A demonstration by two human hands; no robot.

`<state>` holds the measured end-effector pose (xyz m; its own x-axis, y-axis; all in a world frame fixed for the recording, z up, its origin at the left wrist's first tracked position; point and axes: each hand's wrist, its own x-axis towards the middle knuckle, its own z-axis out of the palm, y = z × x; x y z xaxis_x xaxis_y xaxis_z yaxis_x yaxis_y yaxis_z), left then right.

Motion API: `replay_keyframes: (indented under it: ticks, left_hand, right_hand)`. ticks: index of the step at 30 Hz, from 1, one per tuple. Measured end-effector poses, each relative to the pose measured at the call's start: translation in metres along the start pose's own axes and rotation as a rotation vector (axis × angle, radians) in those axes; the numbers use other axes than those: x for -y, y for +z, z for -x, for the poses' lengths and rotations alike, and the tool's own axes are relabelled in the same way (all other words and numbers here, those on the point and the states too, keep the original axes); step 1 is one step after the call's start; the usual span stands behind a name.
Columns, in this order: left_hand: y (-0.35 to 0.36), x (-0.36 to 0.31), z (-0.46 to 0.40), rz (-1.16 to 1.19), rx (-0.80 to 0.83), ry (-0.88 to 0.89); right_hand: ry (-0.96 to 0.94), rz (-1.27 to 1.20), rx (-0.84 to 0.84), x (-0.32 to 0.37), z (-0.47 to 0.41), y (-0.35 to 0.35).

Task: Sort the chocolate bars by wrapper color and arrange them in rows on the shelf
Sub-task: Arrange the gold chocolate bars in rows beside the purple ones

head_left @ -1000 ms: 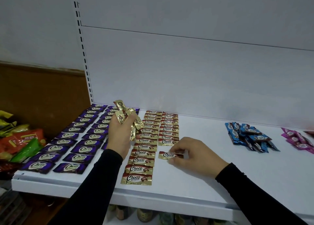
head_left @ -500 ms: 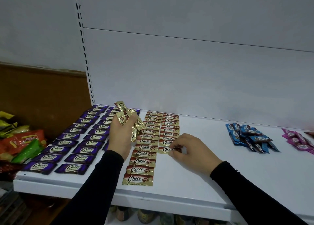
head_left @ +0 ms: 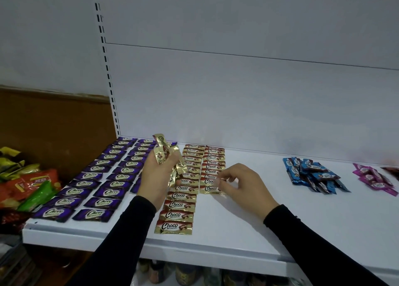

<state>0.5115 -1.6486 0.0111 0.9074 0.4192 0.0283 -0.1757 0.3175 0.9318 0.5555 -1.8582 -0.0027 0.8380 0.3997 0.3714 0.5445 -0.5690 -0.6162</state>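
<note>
The gold-wrapped chocolate bars (head_left: pixel 187 188) lie flat on the white shelf (head_left: pixel 248 231) in two rows running from the near edge toward the far back panel: the left row reaches almost to the near lip, while the right row is shorter and ends at a nearest gold bar (head_left: pixel 210 189) roughly mid-depth. The right hand (head_left: pixel 241 186) rests just right of that bar, its fingers loosely curled and its fingertips (head_left: pixel 218 181) touching the bar's right end; whether they pinch the wrapper or only press on it cannot be told. The left hand (head_left: pixel 158 175) is raised above the gap between the purple and gold rows, fingers curled round a loose bunch of gold bars (head_left: pixel 167 158), some sticking up past the fingers and others dangling down on the right side. To the left, purple-wrapped bars (head_left: pixel 97 182) fill at least two neat rows from the near lip to the back; a further row is mostly hidden behind the left hand. Well apart to the right sits an unsorted heap of blue-wrapped bars (head_left: pixel 313 175), and beyond it, at the right edge, a small heap of pink-wrapped bars (head_left: pixel 373 177). Both forearms wear black sleeves (head_left: pixel 313 242). Left of the shelf, lower down, lie assorted snack packets (head_left: pixel 28 182) in orange, green and yellow.
</note>
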Motion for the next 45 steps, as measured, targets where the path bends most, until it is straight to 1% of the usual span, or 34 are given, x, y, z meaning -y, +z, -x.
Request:
replay_keyframes:
  ticks: [2,4,5,8,14,15,17,18,20,21,22,24,26,28,30,34,38,41,43,45]
  left_hand:
    - [0.001,0.002,0.007,-0.083,0.072,0.006]
    - [0.004,0.006,0.016,-0.108,0.119,-0.009]
    - [0.006,0.008,0.019,-0.092,0.136,-0.025]
    - [0.011,0.009,0.035,-0.066,0.162,-0.077]
    - [0.014,0.001,0.056,-0.05,0.181,-0.077]
    - [0.012,0.001,0.056,-0.044,0.18,-0.069]
    - [0.005,0.0,0.056,-0.059,0.143,-0.056]
    - [-0.001,0.0,0.054,-0.073,0.109,-0.048]
    - [-0.013,-0.003,0.052,-0.103,0.043,-0.024]
    - [-0.018,-0.004,0.05,-0.115,0.017,-0.007]
    - [-0.022,-0.005,0.048,-0.123,-0.007,0.007]
    - [-0.027,-0.006,0.044,-0.139,-0.046,0.018]
    - [-0.03,-0.006,0.039,-0.16,-0.071,0.033]
    - [-0.032,-0.007,0.035,-0.178,-0.077,0.053]
    - [-0.033,-0.007,0.031,-0.186,-0.082,0.057]
    - [-0.033,-0.004,0.029,-0.2,-0.096,0.067]
    - [-0.032,-0.003,0.031,-0.2,-0.1,0.041]
    - [-0.034,-0.003,0.03,-0.228,-0.115,0.043]
    - [-0.035,-0.001,0.028,-0.232,-0.122,0.046]
    - [-0.034,-0.002,0.028,-0.237,-0.125,0.038]
  right_hand:
    - [0.038,-0.177,-0.064,0.011,0.0,-0.005]
    - [0.096,-0.389,-0.033,0.026,0.002,-0.005]
    - [0.111,-0.448,0.008,0.033,0.003,-0.003]
    - [0.113,-0.508,0.114,0.049,0.009,0.003]
    - [0.205,-0.697,0.096,0.06,0.019,0.004]
    - [0.209,-0.695,0.066,0.06,0.019,0.003]
    - [0.188,-0.609,-0.012,0.055,0.02,-0.003]
    - [0.149,-0.503,-0.046,0.049,0.022,-0.007]
    - [-0.029,-0.132,-0.066,0.033,0.031,-0.014]
    - [-0.134,0.044,-0.026,0.025,0.037,-0.015]
    - [-0.205,0.171,0.05,0.019,0.043,-0.014]
    - [-0.236,0.293,0.205,0.01,0.053,-0.012]
    - [-0.204,0.267,0.252,0.006,0.058,-0.013]
    - [-0.149,0.182,0.189,0.002,0.057,-0.018]
    - [-0.103,0.155,0.146,-0.001,0.055,-0.021]
    - [-0.036,0.177,0.206,0.001,0.052,-0.019]
    - [0.005,0.125,0.21,0.005,0.049,-0.016]
    - [0.05,0.117,0.242,0.01,0.048,-0.018]
    - [0.064,0.084,0.24,0.013,0.048,-0.021]
    - [0.018,0.078,0.201,0.01,0.047,-0.025]
